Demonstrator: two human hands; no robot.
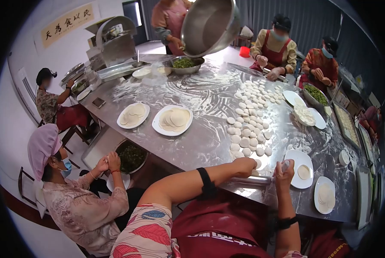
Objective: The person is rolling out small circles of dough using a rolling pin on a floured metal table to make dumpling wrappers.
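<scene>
My left hand point(245, 167) reaches to the table's near edge, beside the lowest dough rounds; its fingers are bent together, and what they hold is hidden. To its right, my right hand point(283, 174) is closed around a pale handle-like object point(286, 164). A shiny metal cylinder point(252, 179) lies between and below the hands. Many small floured dough rounds point(246, 142) spread up the table from my left hand. Right of my right hand, a white plate point(301, 182) bears a flat wrapper point(304, 172); another plate point(317, 198) holds several wrappers point(326, 196).
Two plates of stacked wrappers point(174, 119) stand at centre-left. At the left, a seated person point(80, 193) works over a bowl of greens point(131, 157). Across the table, a person tilts a large metal basin point(209, 28); others sit around. A flour bowl point(304, 115) stands right.
</scene>
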